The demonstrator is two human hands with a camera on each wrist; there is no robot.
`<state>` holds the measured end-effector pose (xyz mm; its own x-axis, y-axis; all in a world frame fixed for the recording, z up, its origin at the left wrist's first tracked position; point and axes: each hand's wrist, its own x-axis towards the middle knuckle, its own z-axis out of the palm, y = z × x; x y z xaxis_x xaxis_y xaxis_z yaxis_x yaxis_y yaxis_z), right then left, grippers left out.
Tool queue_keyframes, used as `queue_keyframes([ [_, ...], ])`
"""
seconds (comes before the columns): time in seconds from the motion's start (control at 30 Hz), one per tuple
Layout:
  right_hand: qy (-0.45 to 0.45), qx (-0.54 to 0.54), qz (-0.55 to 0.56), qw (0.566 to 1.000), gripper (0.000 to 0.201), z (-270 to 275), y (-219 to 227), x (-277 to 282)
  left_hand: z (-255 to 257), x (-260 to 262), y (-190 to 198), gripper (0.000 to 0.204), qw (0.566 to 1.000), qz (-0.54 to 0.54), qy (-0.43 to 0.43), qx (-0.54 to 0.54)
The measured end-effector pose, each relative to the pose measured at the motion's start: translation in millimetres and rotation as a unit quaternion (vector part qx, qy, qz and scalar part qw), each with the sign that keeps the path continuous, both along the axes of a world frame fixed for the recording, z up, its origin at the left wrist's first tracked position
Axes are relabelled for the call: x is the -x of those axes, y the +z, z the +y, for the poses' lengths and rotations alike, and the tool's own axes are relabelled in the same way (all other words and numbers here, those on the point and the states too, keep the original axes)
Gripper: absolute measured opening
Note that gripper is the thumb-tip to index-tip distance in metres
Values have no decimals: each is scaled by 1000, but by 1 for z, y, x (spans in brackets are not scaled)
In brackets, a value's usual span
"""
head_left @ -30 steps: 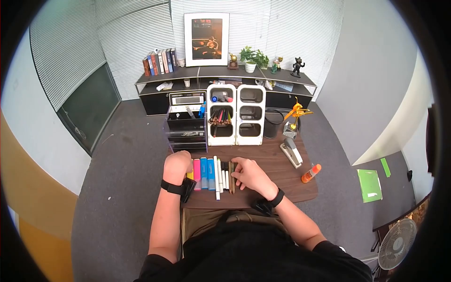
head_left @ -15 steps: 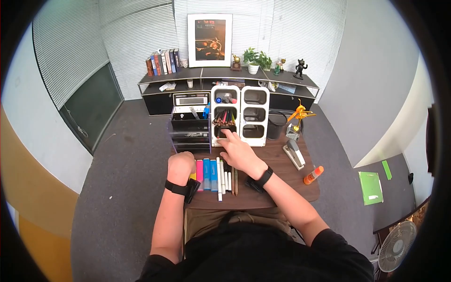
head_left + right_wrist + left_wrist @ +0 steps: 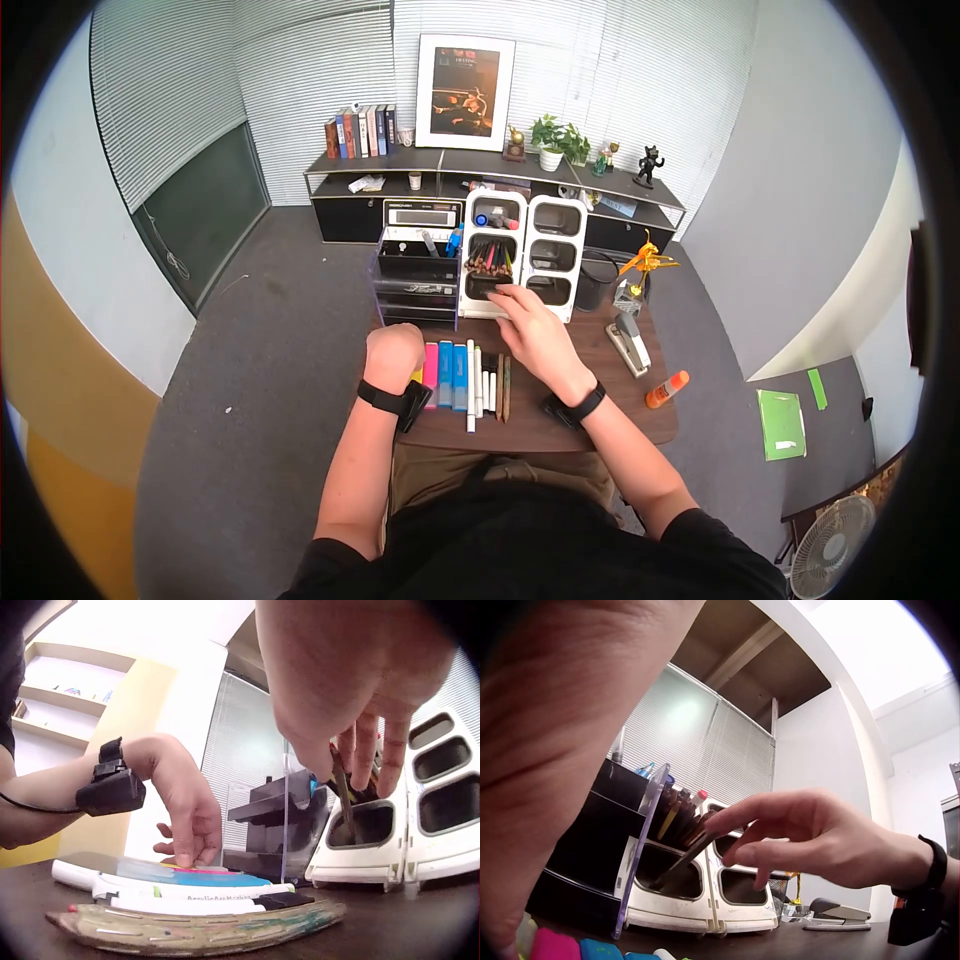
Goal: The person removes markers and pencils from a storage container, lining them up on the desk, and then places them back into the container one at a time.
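A row on the table (image 3: pixel 560 425) runs from a yellow highlighter (image 3: pixel 416 377) through a pink highlighter (image 3: pixel 431 362), blue highlighters (image 3: pixel 460 375) and white markers (image 3: pixel 471 405) to brown pencils (image 3: pixel 506 392). At the left end, my left hand (image 3: pixel 395 355) points its fingers down onto the yellow highlighter. My right hand (image 3: pixel 540 345) reaches over the front of the white organizer (image 3: pixel 525 240), fingers extended and spread. In the left wrist view, a dark pencil (image 3: pixel 682 864) leans out of its lower left compartment, the upper end at a right fingertip.
Beside the organizer stands a black drawer unit (image 3: pixel 415 290) with a clear side panel. On the right are a stapler (image 3: pixel 628 345), an orange glue stick (image 3: pixel 667 388), a mesh cup (image 3: pixel 597 280) and an orange figurine (image 3: pixel 648 258). More pencils (image 3: pixel 490 257) fill the middle left compartment.
My right hand has left the pencils on the table, reached up to the lower left compartment, and drawn back slightly. The left hand has kept its place at the row's end.
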<state>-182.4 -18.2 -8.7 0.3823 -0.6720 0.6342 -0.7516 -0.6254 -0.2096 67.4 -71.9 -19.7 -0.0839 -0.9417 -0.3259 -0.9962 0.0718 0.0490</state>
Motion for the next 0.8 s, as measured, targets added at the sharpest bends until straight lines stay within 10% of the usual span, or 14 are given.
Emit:
queue_keyframes([
  [0.23, 4, -29, -248, 968, 16, 50, 33, 13, -3, 3, -2, 22, 1000, -9, 20, -18],
  [0.5, -30, -378, -209, 901, 27, 33, -21, 47, -2, 5, 7, 26, 998, -18, 23, -60],
  [0.8, -41, -417, -250, 873, 40, 39, -30, 26, -2, 3, 3, 25, 998, -22, 19, -55],
])
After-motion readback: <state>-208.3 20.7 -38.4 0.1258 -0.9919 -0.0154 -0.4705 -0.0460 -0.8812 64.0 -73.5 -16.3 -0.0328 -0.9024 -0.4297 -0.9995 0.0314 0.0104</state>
